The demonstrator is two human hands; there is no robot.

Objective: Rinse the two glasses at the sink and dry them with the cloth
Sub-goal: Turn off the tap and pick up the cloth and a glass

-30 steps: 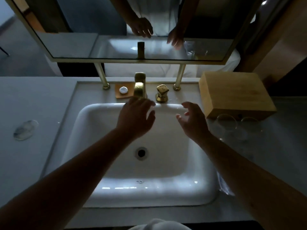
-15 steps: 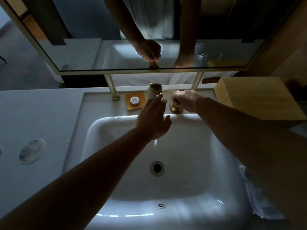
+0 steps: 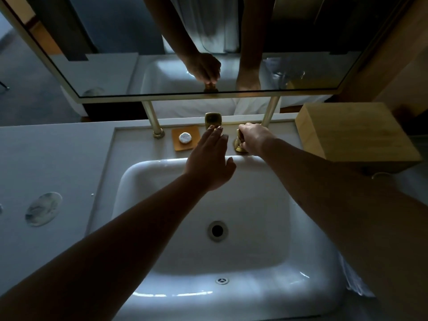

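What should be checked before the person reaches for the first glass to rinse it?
1. Right hand grips the tap handle: ok.
2. Water running from the spout: cannot tell; no stream shows.
3. Left hand open under the spout, holding nothing: ok.
4. Sink basin free of objects, drain uncovered: ok.
5. Glasses within reach: cannot tell; the right arm hides that side of the counter.
6. Cloth located: cannot tell.
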